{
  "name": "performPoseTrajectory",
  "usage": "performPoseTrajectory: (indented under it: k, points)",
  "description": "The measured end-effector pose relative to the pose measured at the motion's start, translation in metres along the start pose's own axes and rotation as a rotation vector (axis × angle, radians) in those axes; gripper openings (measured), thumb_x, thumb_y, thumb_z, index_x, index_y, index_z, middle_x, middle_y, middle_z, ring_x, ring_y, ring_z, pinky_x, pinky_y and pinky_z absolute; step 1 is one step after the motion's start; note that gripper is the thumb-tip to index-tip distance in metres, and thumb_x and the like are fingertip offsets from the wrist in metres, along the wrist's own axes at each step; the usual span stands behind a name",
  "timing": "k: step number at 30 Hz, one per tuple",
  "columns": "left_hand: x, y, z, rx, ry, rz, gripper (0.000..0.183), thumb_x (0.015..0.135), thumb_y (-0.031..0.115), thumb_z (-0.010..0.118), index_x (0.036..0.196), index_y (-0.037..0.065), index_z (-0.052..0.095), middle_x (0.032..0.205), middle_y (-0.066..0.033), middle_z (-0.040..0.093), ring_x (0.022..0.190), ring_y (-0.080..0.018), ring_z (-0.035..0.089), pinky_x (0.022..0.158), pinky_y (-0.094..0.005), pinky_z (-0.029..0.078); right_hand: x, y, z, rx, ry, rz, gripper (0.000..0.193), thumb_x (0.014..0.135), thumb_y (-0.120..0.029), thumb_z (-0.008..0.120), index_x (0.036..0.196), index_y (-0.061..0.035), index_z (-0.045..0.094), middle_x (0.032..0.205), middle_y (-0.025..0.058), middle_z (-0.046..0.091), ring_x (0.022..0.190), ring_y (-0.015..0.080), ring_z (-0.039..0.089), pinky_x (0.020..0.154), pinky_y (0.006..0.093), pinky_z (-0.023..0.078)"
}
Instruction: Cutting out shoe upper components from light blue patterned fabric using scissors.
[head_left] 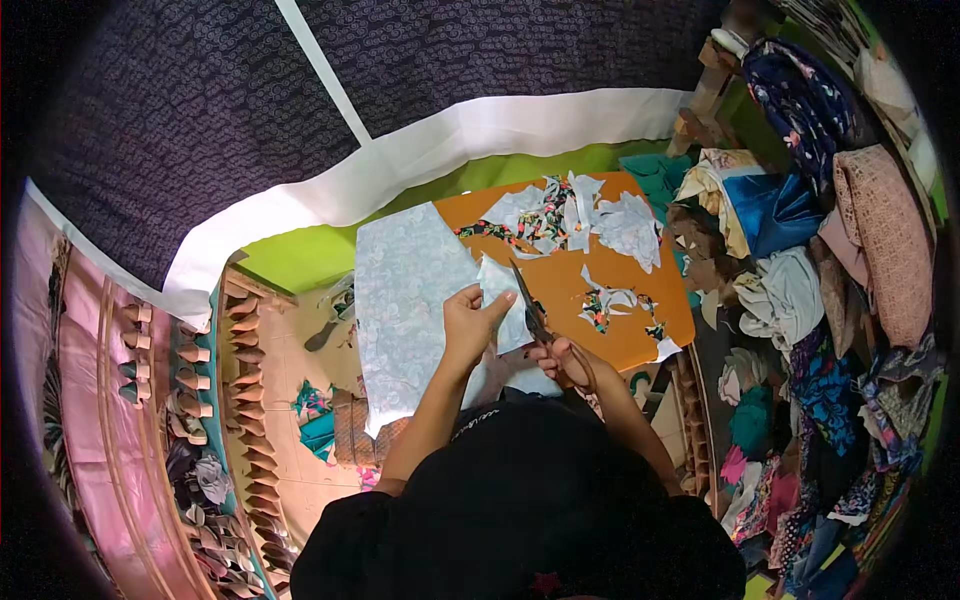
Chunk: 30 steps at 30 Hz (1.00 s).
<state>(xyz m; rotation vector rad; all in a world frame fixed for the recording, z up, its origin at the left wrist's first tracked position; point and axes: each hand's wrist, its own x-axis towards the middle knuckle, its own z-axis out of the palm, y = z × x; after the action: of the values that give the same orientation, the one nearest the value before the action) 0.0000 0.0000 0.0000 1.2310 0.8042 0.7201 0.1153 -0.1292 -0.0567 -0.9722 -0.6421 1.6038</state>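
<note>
2 bare hands are over 1 orange table [560, 280], both grasping. The left hand [470, 322] pinches 1 small pale piece [500, 287] between thumb and fingers; the piece lies above the table's middle, just beside 1 large pale cloth [410, 300], though I cannot tell if the 2 are joined. The right hand [568, 362] grips 1 pair of scissors [533, 312] by the handles, its dark blades pointing away from the person, near the small piece; how far they are spread, I cannot tell.

2 groups of scraps lie on the table: 1 larger, along the far side [560, 220], and 1 smaller, nearer the right edge [620, 297]. Both mix pale bits with flowered dark bits, too tangled to count.

To the right are 1 shiny blue cloth [780, 215] and 1 pink textured cloth [880, 240], among many others. At left stands 1 long row of brown, shoe-shaped pieces [248, 395].
</note>
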Motion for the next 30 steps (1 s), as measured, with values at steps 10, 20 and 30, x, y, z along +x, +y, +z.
performPoseTrajectory:
  k: [10,20,30]
  points:
    - [0.003,0.005,0.0,-0.023,0.117,0.057,0.012,0.07,0.007,0.064,0.067,0.0,0.055,0.056,0.0041,0.048,0.049,-0.001,0.037,0.042,-0.0181,0.028,-0.007,-0.019,0.005,-0.088,0.073,0.12,0.056,0.072,-0.054,0.052,0.09,-0.0008,0.045,0.066,-0.0049,0.035,0.053,0.0022,0.031,0.047,0.0151,0.028]
    - [0.002,-0.004,0.0,0.074,0.125,0.165,0.013,0.069,0.009,0.066,0.065,0.0,0.056,0.055,0.0037,0.049,0.049,-0.0011,0.037,0.042,-0.0184,0.028,-0.007,-0.027,0.019,-0.399,0.196,0.09,0.041,0.078,-0.044,0.043,0.083,-0.003,0.043,0.055,-0.006,0.03,0.043,0.0035,0.025,0.038,0.0182,0.022]
    - [0.0,0.001,0.005,0.007,0.097,0.077,0.012,0.069,0.009,0.066,0.071,0.0,0.058,0.058,0.0029,0.051,0.049,-0.0009,0.039,0.043,-0.0175,0.03,-0.005,-0.012,0.005,-0.279,0.119,0.002,0.04,0.076,-0.043,0.047,0.086,-0.0047,0.044,0.058,-0.0078,0.032,0.045,0.0019,0.027,0.04,0.0166,0.023]
